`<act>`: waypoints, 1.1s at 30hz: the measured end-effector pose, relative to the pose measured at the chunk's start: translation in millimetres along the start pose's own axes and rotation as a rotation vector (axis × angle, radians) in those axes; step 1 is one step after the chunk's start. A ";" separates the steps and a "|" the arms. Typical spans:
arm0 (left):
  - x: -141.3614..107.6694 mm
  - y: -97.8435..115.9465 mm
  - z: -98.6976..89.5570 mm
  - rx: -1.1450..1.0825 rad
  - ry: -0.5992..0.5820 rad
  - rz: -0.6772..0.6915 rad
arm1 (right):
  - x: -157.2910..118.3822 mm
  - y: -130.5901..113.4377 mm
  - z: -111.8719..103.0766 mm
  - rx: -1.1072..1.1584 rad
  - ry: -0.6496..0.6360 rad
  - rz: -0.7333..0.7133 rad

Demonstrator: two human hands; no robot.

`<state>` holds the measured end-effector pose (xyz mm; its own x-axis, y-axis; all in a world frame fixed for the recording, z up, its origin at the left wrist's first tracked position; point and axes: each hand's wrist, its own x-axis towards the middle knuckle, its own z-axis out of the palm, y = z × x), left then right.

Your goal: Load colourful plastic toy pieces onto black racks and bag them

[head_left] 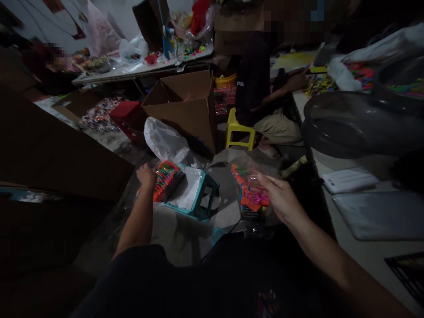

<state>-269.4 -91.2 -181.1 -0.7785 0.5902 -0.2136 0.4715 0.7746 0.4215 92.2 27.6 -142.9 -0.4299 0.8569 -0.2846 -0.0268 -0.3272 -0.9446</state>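
Observation:
My left hand is closed at the left edge of a clear bag of orange, green and pink pieces, which lies on a teal stool with a whitish top. To the right, my right hand grips a second clear bag of colourful pieces, held above the floor near my lap. The fingertips of my left hand are partly blurred. Pink and orange pieces show through the plastic beside my right fingers.
A large open cardboard box and a white plastic bag stand beyond the stool. A person sits on a yellow stool. At right, a table holds a dark basin and a phone. Cardboard rises at left.

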 end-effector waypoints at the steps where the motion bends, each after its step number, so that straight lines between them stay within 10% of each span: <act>1: -10.6 18.8 8.0 -0.029 -0.062 0.022 | -0.2 1.3 2.9 -0.016 -0.028 -0.019; 4: -51.2 81.2 41.8 -0.105 -0.347 0.096 | -3.7 5.6 13.7 -0.147 -0.105 -0.110; 7: -87.6 128.5 70.1 -0.239 -1.037 0.120 | -12.7 10.2 25.2 -0.364 -0.179 -0.220; 9: -99.5 142.4 76.0 -0.310 -1.222 0.113 | -19.9 14.3 31.1 -0.499 -0.226 -0.279; 21: -96.8 135.5 66.3 -0.058 -1.230 -0.030 | -38.6 44.9 54.0 -0.814 -0.446 -0.390; 33: -66.8 108.5 17.0 0.137 -0.659 0.452 | -59.7 31.2 -10.1 -0.705 -0.611 -0.228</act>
<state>-159.2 -42.7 -136.1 -0.1169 0.8325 -0.5415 0.7623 0.4247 0.4884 126.1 -29.7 -157.0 -0.8828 0.4497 -0.1357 0.2954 0.3070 -0.9047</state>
